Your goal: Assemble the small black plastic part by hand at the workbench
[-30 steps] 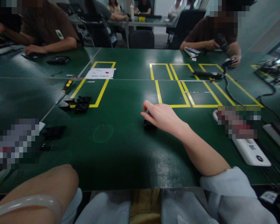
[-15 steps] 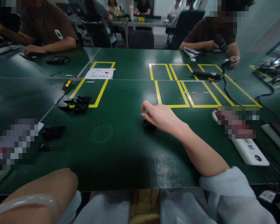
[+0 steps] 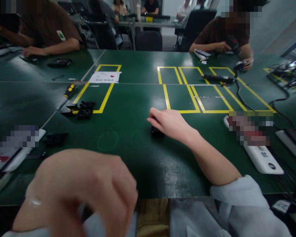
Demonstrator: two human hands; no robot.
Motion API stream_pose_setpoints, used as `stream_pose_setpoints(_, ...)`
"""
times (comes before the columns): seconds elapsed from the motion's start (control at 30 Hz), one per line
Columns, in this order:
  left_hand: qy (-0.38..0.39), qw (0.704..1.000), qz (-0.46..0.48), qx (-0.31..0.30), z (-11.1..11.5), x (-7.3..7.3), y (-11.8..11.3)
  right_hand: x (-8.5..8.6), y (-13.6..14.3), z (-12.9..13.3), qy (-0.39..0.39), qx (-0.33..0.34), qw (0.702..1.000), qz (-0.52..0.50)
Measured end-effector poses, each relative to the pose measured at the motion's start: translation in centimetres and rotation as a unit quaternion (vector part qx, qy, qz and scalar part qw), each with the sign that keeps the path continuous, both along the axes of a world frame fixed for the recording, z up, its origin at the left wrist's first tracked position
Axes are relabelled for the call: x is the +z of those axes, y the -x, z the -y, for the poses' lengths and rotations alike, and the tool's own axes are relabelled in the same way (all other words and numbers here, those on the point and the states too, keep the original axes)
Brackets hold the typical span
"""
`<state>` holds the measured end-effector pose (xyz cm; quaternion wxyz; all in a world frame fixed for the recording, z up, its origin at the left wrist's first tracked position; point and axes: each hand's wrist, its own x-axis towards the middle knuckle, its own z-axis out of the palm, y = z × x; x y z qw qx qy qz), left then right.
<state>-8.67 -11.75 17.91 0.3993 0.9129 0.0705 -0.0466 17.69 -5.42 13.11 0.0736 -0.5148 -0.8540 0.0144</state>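
Observation:
My right hand (image 3: 169, 125) rests over the green table in front of me, fingers curled and turned down around a small black part (image 3: 157, 132). Most of that part is hidden under the hand, so its kind does not show. My left hand (image 3: 88, 184) looms large and blurred at the lower left, near the table's front edge, with bent fingers pointing down. Its fingertips are out of sight, and whether they hold anything cannot be made out. To the left, a cluster of black parts (image 3: 85, 110) lies by a yellow-taped outline, and a flat black piece (image 3: 56, 139) lies nearer.
A yellow-and-black screwdriver (image 3: 69, 90) and a printed sheet (image 3: 105, 77) lie left of centre. White devices with blurred-out tops stand at left (image 3: 37, 140) and right (image 3: 265, 161). Cables (image 3: 288, 77) pile up at far right. Co-workers sit across the table; one holds a dark tool (image 3: 233, 45).
My left hand has come up from below the lower left and moved right, now covering part of the table's front. My right hand has stayed nearly still over the black part, fingers slightly more closed.

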Motion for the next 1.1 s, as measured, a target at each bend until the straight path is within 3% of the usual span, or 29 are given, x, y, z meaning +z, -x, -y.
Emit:
stream_pose_setpoints(0.03, 0.052, 0.997, -0.041, -0.037, -2.4, 0.1, -1.1, 0.0, 0.0, 0.0, -0.003, -0.002, 1.0, 0.005)
stream_pose_setpoints(0.1, 0.031, 0.99, -0.069, 0.121, -6.7, -0.9, -2.6, -0.1, 0.1, -0.1, -0.006, -0.006, 1.0, 0.015)
stream_pose_setpoints(0.17, -0.042, 0.967, -0.104, 0.228, -9.5, -3.4, -3.4, -0.1, 0.1, -0.1, -0.004, -0.007, 1.0, 0.018)
stream_pose_setpoints(0.23, -0.119, 0.943, -0.09, 0.296, -10.8, -6.5, -3.8, -0.1, 0.1, -0.1, 0.001, -0.006, 1.0, 0.012)
stream_pose_setpoints(0.3, -0.148, 0.939, -0.053, 0.304, -11.3, -9.3, -4.6, -0.1, 0.1, -0.1, 0.0, -0.002, 1.0, 0.0)
stream_pose_setpoints(0.43, -0.135, 0.937, 0.031, 0.322, -11.3, -12.7, -7.2, 0.0, 0.1, 0.1, -0.006, 0.007, 1.0, -0.01)
stream_pose_setpoints(0.57, -0.106, 0.933, 0.098, 0.329, -11.1, -14.7, -9.1, 0.1, 0.2, 0.2, -0.018, 0.012, 1.0, 0.012)
stream_pose_setpoints(0.73, -0.099, 0.915, 0.125, 0.37, -10.8, -16.8, -9.5, 0.1, 0.4, 0.0, -0.018, 0.005, 0.999, 0.051)
stream_pose_setpoints(1.1, -0.113, 0.902, 0.15, 0.389, -10.7, -17.7, -9.6, 0.0, 0.1, 0.2, -0.011, 0.026, 1.0, -0.001)
